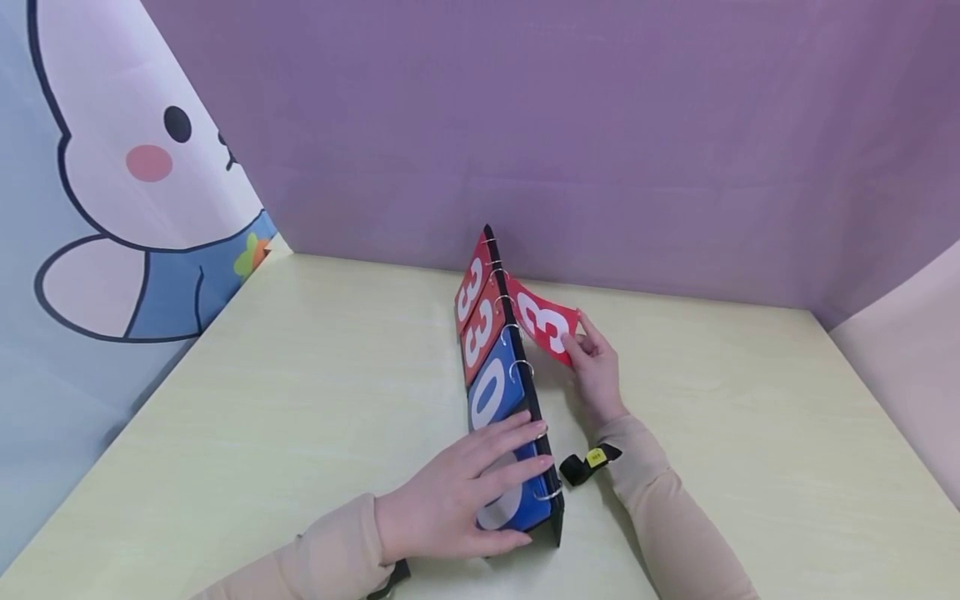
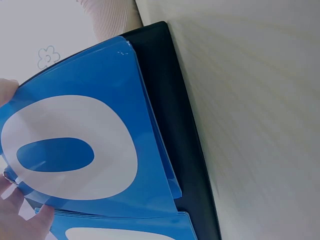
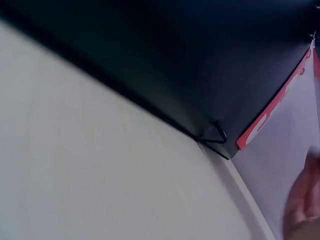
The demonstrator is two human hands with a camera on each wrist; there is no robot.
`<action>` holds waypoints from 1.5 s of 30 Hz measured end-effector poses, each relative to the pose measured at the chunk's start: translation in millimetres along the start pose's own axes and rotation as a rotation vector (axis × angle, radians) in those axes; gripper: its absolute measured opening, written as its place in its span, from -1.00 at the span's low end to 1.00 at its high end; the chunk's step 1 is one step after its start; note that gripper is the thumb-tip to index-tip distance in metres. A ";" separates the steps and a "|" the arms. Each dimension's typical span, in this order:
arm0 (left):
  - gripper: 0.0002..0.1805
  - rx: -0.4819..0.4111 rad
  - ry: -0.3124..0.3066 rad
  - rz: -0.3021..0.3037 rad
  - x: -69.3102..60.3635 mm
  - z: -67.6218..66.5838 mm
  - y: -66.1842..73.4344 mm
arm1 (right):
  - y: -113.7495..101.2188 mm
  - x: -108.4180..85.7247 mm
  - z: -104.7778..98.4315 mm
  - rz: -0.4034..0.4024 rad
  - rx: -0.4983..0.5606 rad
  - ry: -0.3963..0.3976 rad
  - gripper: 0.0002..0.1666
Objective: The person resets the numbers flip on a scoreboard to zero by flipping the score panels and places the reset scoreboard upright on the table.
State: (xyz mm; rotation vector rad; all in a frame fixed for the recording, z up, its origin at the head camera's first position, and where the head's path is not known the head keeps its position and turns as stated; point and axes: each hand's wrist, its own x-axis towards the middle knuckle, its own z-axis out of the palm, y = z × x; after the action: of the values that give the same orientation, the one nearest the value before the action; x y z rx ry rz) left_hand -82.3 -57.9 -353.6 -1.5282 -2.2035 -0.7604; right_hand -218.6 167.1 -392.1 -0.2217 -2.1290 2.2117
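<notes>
A tabletop flip scoreboard (image 1: 551,500) with a black ring-bound frame stands on edge, its numbered face to the left. Red cards (image 1: 471,287) and orange-red cards (image 1: 482,329) showing 3 hang at its far half, blue cards (image 1: 491,387) showing 0 at the near half. My left hand (image 1: 457,487) rests across the near end, its fingers fairly straight over the top edge and the thumb by the near side. Behind the board, my right hand (image 1: 596,367) pinches the corner of a raised red 3 card (image 1: 543,321) between thumb and fingers.
The board stands on a pale wooden table (image 1: 322,400). A purple cloth backdrop (image 1: 525,125) rises behind it, with a cartoon-printed sheet (image 1: 112,183) at left. A black strap with a yellow tag (image 1: 596,457) hangs by the right sleeve. A thin wire piece (image 3: 215,135) shows at the board's back.
</notes>
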 end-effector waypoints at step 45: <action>-0.17 -0.031 -0.043 -0.033 0.3 -3.8 2.2 | -127.0 0.7 -21.8 -0.241 0.257 -0.349 -0.27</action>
State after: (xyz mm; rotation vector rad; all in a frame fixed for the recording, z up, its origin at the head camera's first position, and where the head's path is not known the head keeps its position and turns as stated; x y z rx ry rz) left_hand -80.4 -59.5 -349.9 -1.5401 -2.2631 -0.7825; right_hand -222.9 194.1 -266.3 0.4411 -1.8547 2.4810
